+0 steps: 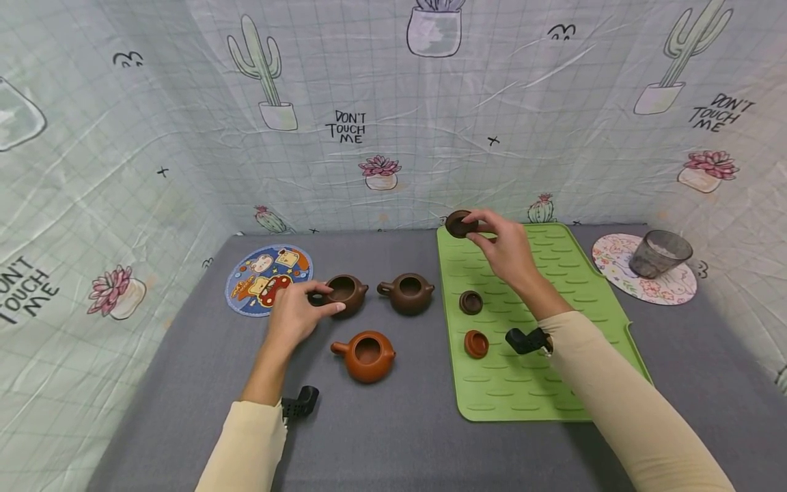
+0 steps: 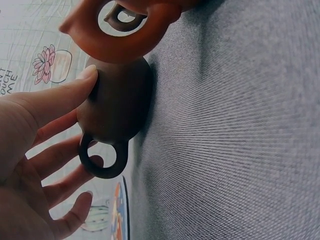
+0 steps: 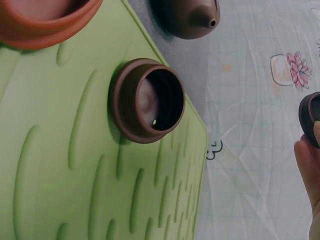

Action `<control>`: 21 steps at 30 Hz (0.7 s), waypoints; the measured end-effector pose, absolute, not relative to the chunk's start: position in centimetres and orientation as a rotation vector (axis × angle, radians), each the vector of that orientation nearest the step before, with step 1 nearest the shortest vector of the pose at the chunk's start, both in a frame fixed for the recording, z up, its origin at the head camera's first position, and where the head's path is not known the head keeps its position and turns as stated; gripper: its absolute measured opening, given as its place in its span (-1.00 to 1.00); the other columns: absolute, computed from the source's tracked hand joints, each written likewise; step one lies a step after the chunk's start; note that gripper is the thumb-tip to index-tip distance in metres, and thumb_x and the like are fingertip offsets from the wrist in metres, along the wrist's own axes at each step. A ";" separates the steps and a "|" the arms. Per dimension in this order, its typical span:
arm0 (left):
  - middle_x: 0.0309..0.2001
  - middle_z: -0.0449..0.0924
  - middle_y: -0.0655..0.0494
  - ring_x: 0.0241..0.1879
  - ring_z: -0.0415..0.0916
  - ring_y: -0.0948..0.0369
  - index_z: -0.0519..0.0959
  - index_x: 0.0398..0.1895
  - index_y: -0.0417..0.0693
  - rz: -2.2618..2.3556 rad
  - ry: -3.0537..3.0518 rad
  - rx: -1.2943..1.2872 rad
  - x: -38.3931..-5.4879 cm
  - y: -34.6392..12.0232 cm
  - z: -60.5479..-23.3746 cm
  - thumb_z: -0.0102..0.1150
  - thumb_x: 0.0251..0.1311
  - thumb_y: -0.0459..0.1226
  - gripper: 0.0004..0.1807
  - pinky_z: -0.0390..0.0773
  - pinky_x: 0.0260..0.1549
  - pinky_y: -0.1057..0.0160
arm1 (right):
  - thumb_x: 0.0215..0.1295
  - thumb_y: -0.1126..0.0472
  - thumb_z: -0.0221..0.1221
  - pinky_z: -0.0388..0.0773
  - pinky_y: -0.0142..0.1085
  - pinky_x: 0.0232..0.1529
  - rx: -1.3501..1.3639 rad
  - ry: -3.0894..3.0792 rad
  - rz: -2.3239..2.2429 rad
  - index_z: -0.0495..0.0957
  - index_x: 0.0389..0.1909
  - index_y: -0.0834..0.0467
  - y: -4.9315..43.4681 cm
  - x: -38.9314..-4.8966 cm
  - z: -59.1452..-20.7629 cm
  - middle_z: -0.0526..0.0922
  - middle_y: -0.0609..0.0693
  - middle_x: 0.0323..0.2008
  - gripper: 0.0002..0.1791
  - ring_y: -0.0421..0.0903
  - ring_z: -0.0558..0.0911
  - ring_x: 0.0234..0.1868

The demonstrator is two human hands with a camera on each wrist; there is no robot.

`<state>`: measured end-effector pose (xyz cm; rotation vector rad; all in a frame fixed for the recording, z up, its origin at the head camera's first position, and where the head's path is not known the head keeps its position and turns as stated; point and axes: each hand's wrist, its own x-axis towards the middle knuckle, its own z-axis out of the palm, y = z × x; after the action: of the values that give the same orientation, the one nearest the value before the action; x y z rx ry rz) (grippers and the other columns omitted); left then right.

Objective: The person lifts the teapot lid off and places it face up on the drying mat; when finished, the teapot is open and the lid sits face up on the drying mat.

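With thumb and fingers, my left hand (image 1: 298, 314) grips the upper body of a dark brown teapot (image 1: 348, 290); its top is uncovered. The left wrist view shows the thumb against the near side of this teapot (image 2: 117, 107), the other fingers spread behind its loop handle. My right hand (image 1: 507, 249) pinches a dark brown teapot lid (image 1: 456, 224) by its edge, raised over the far left corner of the green mat (image 1: 553, 403). A second brown teapot (image 1: 410, 295) and an orange-brown teapot (image 1: 369, 359), both lidless, stand between the hands.
On the mat lie a brown lid (image 1: 471, 303) and an orange-brown lid (image 1: 476, 344), hollow sides up. A blue patterned round coaster (image 1: 242, 280) lies far left. At right, a grey tumbler (image 1: 660, 256) stands on a floral coaster (image 1: 615, 256). Printed cloth (image 1: 393, 89) hangs behind the table.
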<state>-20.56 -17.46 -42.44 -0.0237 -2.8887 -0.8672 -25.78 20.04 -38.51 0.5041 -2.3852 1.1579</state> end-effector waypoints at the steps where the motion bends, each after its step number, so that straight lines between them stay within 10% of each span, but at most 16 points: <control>1: 0.03 0.78 -0.03 0.06 0.66 -0.09 0.79 -0.09 0.04 -0.865 -2.886 -0.026 -20.6 -17.5 -42.4 0.58 -0.02 0.04 -0.55 0.60 -0.02 -0.07 | 0.28 0.46 0.30 0.76 0.01 -0.09 0.500 -2.388 1.157 0.64 0.02 0.20 20.1 -25.8 -38.6 0.70 0.24 0.15 -0.69 0.23 0.77 0.03; 14: 0.03 0.78 -0.03 0.07 0.66 -0.10 0.79 -0.09 0.04 -0.871 -2.892 -0.022 -20.6 -17.5 -42.4 0.59 -0.04 0.04 -0.54 0.59 0.01 -0.08 | 0.27 0.47 0.31 0.76 0.04 -0.17 0.505 -2.415 1.119 0.64 0.01 0.20 21.0 -26.2 -40.0 0.73 0.25 0.09 -0.69 0.22 0.78 0.00; 21: 0.02 0.78 -0.03 0.06 0.66 -0.11 0.79 -0.10 0.03 -0.864 -2.885 -0.033 -20.6 -17.6 -42.3 0.59 -0.05 0.05 -0.53 0.58 0.00 -0.08 | 0.28 0.43 0.31 0.54 -0.35 -0.41 0.501 -2.480 1.070 0.64 0.03 0.15 21.4 -26.2 -40.4 0.72 0.23 0.12 -0.69 0.19 0.79 0.00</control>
<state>-20.59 -17.57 -42.30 -0.0333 -2.8852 -0.8641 -26.21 21.39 -40.37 0.5007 -2.4804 1.0702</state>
